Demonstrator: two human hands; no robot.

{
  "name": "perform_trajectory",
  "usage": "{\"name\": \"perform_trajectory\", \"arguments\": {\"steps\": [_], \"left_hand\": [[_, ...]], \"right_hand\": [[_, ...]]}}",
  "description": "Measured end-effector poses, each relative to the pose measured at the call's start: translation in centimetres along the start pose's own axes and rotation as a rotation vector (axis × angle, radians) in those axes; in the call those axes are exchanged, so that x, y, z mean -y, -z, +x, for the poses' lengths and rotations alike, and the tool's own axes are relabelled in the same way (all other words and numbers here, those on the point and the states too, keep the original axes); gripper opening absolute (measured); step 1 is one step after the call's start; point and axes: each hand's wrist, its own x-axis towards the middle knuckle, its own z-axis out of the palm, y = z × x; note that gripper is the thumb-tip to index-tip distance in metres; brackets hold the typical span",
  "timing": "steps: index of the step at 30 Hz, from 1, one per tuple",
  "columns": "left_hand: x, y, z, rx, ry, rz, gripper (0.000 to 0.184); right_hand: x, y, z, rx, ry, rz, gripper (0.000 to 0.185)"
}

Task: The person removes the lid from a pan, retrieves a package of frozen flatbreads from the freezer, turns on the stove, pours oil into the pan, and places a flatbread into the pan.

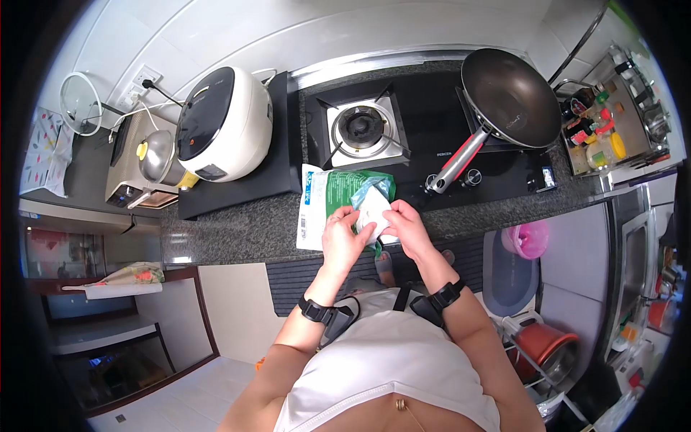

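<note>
My left hand [342, 236] and my right hand [407, 226] meet at the front of the counter, fingers closed on a small white packet [372, 207] from both sides. Light-blue, shiny film [373, 186] shows at its upper end. I cannot tell whether packet and film are one piece. Beneath and behind them, a green and white printed bag [337, 189] lies on the counter edge and over the front of the stove. Its lower right part is hidden by my hands.
A gas stove [425, 115] carries a dark wok [511, 97] on its right burner, handle towards me. Left stands a white rice cooker [245, 137], beside a toaster oven [122, 158] with a metal pot lid [156, 155] on it. A bottle rack [576, 162] is at right.
</note>
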Motion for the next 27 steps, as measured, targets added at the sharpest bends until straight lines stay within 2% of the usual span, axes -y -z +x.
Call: {"name": "perform_trajectory", "arguments": {"steps": [1,8,11,16,20,22,23,25,27], "left_hand": [[0.0,0.1,0.1,0.071,0.071,-0.041,0.044],[0.2,0.7,0.7,0.17,0.126,-0.095,0.047],[0.3,0.4,0.7,0.098,0.07,-0.087,0.043],[-0.3,1.0,1.2,0.21,-0.036,0.018,0.032],[-0.1,1.1,1.2,0.217,-0.099,0.032,0.033],[0.0,1.0,1.0,0.187,-0.165,0.049,0.039],[0.0,1.0,0.9,0.188,-0.164,0.05,0.039],[-0.3,1.2,0.8,0.157,-0.181,0.057,0.047],[-0.2,1.5,1.1,0.188,-0.138,-0.006,0.05]], "right_hand": [[0.0,0.0,0.0,-0.011,0.022,-0.009,0.006],[-0.6,-0.2,0.4,-0.003,0.019,0.012,0.006],[-1.2,-0.1,0.8,0.007,0.041,0.007,0.007],[-1.6,-0.5,0.8,-0.011,0.063,0.012,0.008],[-1.9,-0.2,1.1,0.007,0.044,0.017,0.011],[-0.9,-0.8,0.6,0.043,0.021,0.027,0.024],[-1.1,-0.9,0.7,0.043,0.02,0.028,0.024],[-1.4,-1.2,0.9,0.051,0.088,-0.028,0.038],[-1.3,-0.9,0.9,0.065,0.08,-0.004,0.04]]}}
